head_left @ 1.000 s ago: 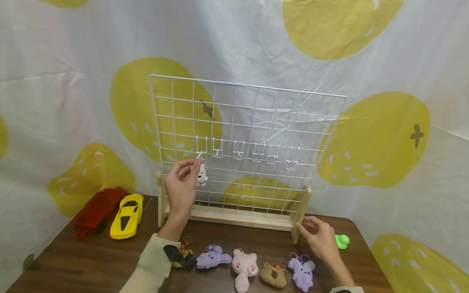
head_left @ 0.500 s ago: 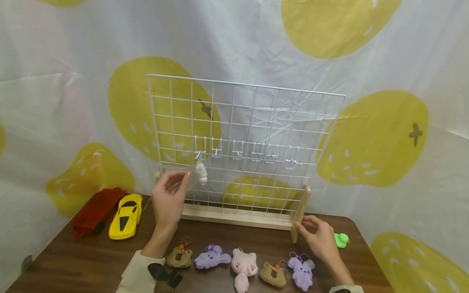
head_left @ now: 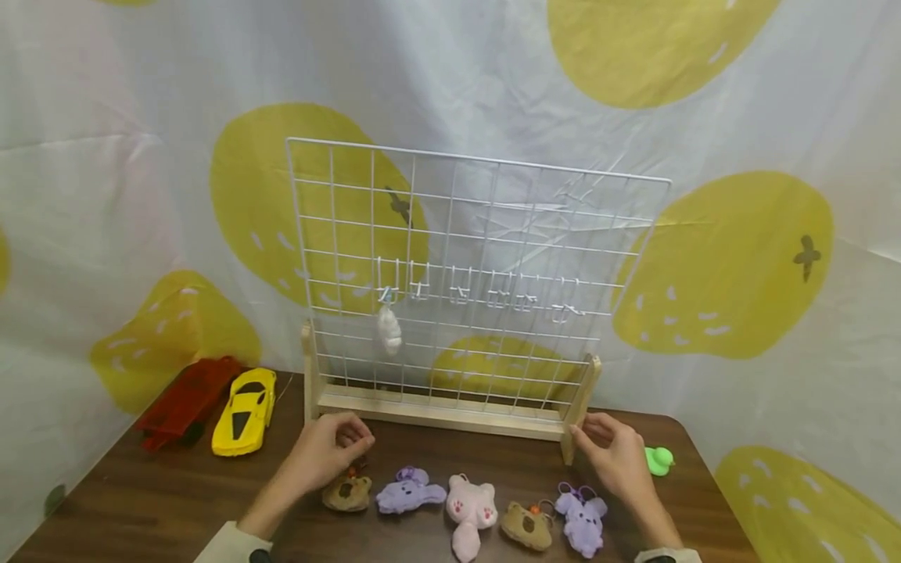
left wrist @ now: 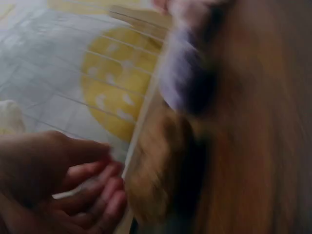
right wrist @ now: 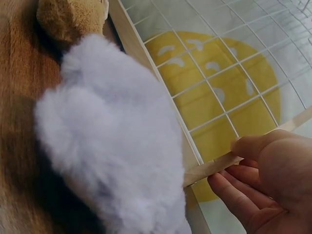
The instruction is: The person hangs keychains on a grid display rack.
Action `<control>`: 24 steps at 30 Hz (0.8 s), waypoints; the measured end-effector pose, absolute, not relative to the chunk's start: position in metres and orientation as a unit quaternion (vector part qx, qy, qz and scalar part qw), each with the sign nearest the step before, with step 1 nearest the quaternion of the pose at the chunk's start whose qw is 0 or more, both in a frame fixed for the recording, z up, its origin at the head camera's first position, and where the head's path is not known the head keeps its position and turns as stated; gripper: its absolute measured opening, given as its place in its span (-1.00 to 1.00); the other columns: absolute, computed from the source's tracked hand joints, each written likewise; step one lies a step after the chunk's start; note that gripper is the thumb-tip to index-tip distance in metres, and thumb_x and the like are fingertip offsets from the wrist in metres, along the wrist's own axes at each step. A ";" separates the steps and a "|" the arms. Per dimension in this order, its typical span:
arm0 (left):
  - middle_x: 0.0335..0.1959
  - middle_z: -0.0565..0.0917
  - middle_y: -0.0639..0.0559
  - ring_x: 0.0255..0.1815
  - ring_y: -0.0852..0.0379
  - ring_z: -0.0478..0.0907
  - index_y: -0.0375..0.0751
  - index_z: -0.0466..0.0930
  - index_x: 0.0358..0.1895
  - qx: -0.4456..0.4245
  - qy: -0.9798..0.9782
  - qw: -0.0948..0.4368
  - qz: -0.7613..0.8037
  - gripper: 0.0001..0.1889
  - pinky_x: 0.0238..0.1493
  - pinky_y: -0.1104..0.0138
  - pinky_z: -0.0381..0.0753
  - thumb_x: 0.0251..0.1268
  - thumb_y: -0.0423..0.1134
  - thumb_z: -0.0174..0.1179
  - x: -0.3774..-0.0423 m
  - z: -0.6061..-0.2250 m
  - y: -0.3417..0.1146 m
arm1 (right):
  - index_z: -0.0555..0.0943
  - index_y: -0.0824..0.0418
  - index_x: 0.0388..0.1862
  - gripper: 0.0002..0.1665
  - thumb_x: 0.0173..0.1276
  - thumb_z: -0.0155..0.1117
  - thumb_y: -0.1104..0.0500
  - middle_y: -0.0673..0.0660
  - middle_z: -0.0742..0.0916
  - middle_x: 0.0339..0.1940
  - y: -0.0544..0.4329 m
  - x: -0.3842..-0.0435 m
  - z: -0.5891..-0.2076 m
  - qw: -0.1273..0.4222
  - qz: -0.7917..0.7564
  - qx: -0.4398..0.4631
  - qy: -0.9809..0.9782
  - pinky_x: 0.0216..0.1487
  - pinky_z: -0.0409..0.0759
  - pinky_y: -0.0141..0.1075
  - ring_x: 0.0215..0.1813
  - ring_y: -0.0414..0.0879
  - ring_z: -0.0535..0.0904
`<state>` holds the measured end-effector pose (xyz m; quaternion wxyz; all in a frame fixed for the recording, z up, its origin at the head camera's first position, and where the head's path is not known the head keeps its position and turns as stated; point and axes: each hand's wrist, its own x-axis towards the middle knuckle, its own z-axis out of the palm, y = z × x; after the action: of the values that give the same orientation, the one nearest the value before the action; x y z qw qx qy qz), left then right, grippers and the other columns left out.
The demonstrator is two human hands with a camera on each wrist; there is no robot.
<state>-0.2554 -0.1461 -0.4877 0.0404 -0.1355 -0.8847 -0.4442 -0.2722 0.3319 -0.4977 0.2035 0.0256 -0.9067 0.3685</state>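
Far left, a glossy, see-through red toy (head_left: pixel 188 403) lies on the dark wood-grain tabletop (head_left: pixel 141 508), and just beside it a smooth, low yellow toy car (head_left: pixel 244 413) with black windows. Here's the left hand (head_left: pixel 331 452), fingers loosely bent, thumb apart from the fingertips, nothing between them, right over a rounded brown plush (head_left: pixel 346 494) with an orange bead. Above, a fuzzy white plush (head_left: pixel 389 330) dangles from the leftmost of the thin white hooks (head_left: pixel 461 293) on the wire grid (head_left: pixel 500 162), all slim metal squares. Along the table: a lilac plush (head_left: pixel 411 496), long ears out; a velvety pink plush (head_left: pixel 471 512), rosy pads showing; a second brown plush (head_left: pixel 528 526); then a fluffy purple plush (head_left: pixel 583 525). And at the right, the right hand (head_left: pixel 615 455) pinches the pale, flat wooden post (head_left: pixel 581 407) between thumb and fingers. Near it, a shiny green duck (head_left: pixel 659 461).
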 end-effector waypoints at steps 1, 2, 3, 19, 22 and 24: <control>-0.35 0.80 0.09 -0.39 0.27 0.68 -0.13 0.76 -0.20 -0.144 -0.889 0.028 -0.433 -0.93 -0.33 0.43 0.67 0.43 -0.25 0.46 -0.254 -0.491 -0.148 | 0.78 0.31 0.06 -0.68 0.44 0.56 0.16 0.32 0.88 -0.01 0.332 -0.272 -0.498 0.204 0.372 0.026 -0.905 0.11 0.83 -0.07 0.10 0.22 0.86; -0.36 0.79 0.10 -0.41 0.27 0.65 -0.14 0.76 -0.19 -0.151 -0.893 0.021 -0.424 -0.91 -0.36 0.42 0.65 0.41 -0.25 0.48 -0.253 -0.494 -0.151 | 0.78 0.32 0.06 -0.68 0.44 0.56 0.16 0.33 0.88 -0.01 0.332 -0.272 -0.497 0.204 0.376 0.026 -0.904 0.10 0.84 -0.09 0.09 0.23 0.86; -0.36 0.77 0.10 -0.43 0.26 0.63 -0.16 0.75 -0.17 -0.156 -0.896 0.016 -0.416 -0.88 -0.38 0.40 0.63 0.37 -0.25 0.50 -0.253 -0.498 -0.153 | 0.78 0.32 0.05 -0.69 0.44 0.56 0.17 0.33 0.88 -0.01 0.332 -0.272 -0.497 0.203 0.379 0.026 -0.903 0.09 0.84 -0.11 0.09 0.23 0.86; -0.40 0.75 0.07 -0.40 0.21 0.67 -0.28 0.75 -0.02 -0.104 -0.907 0.044 -0.406 -0.59 -0.34 0.32 0.72 0.02 -0.46 0.62 -0.257 -0.512 -0.151 | 0.79 0.33 0.04 -0.68 0.42 0.58 0.17 0.35 0.88 -0.02 0.335 -0.271 -0.500 0.216 0.372 0.031 -0.902 0.11 0.82 0.01 0.08 0.25 0.86; -0.46 0.75 0.14 -0.42 0.23 0.65 -0.23 0.77 -0.05 -0.079 -0.909 0.029 -0.407 -0.63 -0.36 0.36 0.68 0.03 -0.53 0.53 -0.253 -0.504 -0.148 | 0.79 0.31 0.03 -0.69 0.42 0.58 0.16 0.33 0.89 -0.03 0.334 -0.272 -0.500 0.220 0.367 0.033 -0.903 0.10 0.83 0.00 0.07 0.23 0.86; -0.49 0.75 0.16 -0.44 0.24 0.63 -0.21 0.77 -0.05 -0.076 -0.914 0.028 -0.398 -0.63 -0.38 0.36 0.64 0.03 -0.58 0.44 -0.252 -0.501 -0.146 | 0.80 0.29 0.03 -0.70 0.42 0.58 0.15 0.31 0.89 -0.03 0.333 -0.273 -0.500 0.220 0.363 0.032 -0.905 0.12 0.83 -0.02 0.07 0.20 0.87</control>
<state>-0.2524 -0.1464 -0.5012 0.0275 -0.0763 -0.9136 -0.3983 -0.2730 0.3333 -0.4999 0.2200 0.0317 -0.9047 0.3635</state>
